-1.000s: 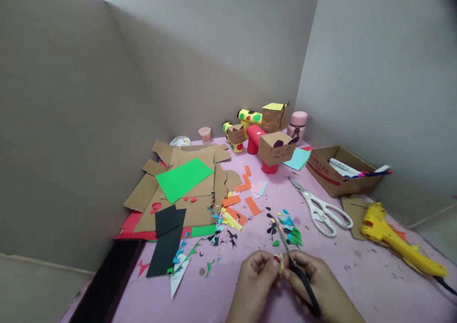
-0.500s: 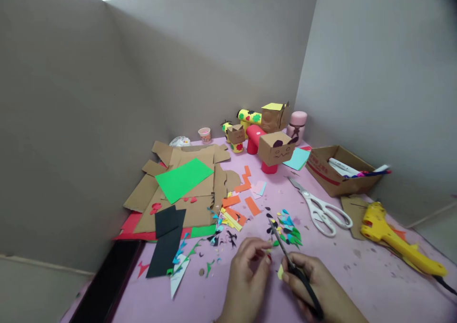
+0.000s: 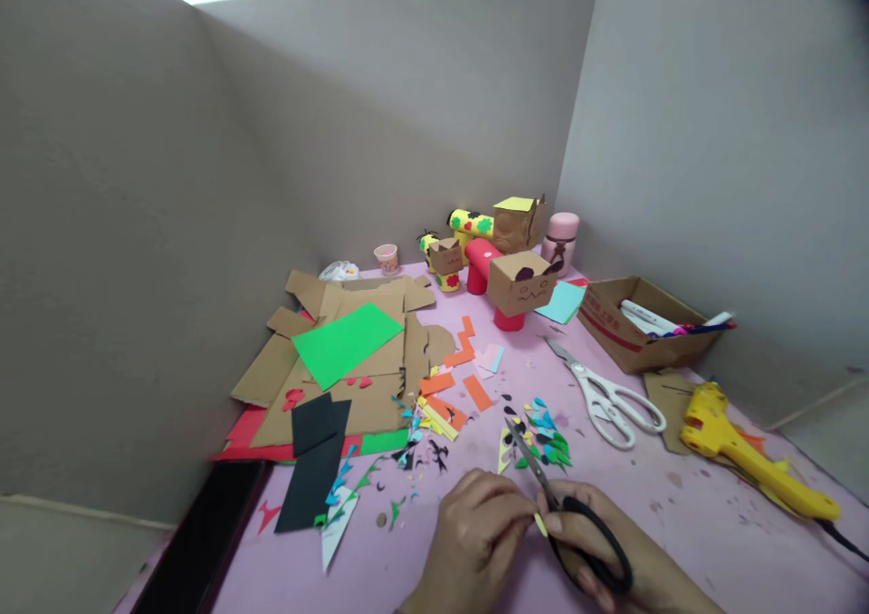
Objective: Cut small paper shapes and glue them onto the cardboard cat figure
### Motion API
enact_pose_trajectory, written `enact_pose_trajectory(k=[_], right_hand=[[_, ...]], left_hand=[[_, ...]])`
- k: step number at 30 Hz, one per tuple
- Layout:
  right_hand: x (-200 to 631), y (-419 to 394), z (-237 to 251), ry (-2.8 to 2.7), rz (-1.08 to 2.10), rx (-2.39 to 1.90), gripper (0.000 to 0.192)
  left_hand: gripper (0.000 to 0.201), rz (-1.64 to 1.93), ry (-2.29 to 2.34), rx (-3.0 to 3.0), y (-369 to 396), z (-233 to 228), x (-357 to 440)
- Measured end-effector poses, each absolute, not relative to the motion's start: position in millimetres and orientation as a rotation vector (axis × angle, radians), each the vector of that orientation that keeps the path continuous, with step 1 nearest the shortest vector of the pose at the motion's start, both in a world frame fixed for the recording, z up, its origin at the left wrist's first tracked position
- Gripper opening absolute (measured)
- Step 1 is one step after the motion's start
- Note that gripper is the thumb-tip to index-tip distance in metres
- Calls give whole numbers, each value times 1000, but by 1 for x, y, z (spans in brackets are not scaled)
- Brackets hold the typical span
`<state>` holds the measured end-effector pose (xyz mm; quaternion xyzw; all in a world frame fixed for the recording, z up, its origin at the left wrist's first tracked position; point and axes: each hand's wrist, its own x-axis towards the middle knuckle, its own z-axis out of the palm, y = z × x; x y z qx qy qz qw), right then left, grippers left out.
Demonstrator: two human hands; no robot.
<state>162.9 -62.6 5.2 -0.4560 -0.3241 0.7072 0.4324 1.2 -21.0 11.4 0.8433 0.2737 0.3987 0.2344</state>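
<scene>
**Tiny yellow scrap at the blades, low centre of frame**

The yellow paper scrap [image 3: 541, 524] sits low in the frame, just right of centre, a thin pale sliver pinched at the fingertips where both hands meet. The left hand [image 3: 475, 542] is curled, fingers closed on the scrap. The right hand [image 3: 615, 564] grips the black-handled scissors [image 3: 570, 523], fingers through the loops, blades pointing up and left over the pink table [image 3: 679, 523]. Just above the blade tips lies a cluster of coloured cut-outs [image 3: 543, 428], close by. To the right, white scissors [image 3: 607, 397] lie flat, well apart, and further right a yellow glue gun [image 3: 740, 455] near the table's edge. Open pink surface shows between hands and glue gun. Upper left of the hands, cardboard sheets [image 3: 367, 360] carry a green sheet [image 3: 346, 342]; black paper [image 3: 312, 460] hangs near the left edge. Cardboard animal figures [image 3: 520, 283] stand by the back wall.
</scene>
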Motion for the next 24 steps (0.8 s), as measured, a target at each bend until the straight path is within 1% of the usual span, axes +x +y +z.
enact_pose_trajectory(k=[3, 7, 14, 20, 24], right_hand=[[163, -61, 5, -815, 1667, -1163, 34], [161, -60, 0, -883, 1626, -1235, 40], [156, -61, -1, -892, 1538, -1391, 37], [157, -60, -2, -867, 1510, -1405, 33], [158, -60, -3, -914, 1502, -1433, 35]], left_hand=[[15, 1145, 845, 2305, -23, 10, 2], [17, 1268, 898, 2490, -25, 5, 3], [16, 1359, 856, 2684, -27, 1, 5], [17, 1351, 766, 2675, -27, -2, 9], [17, 1330, 712, 2595, -28, -5, 9]])
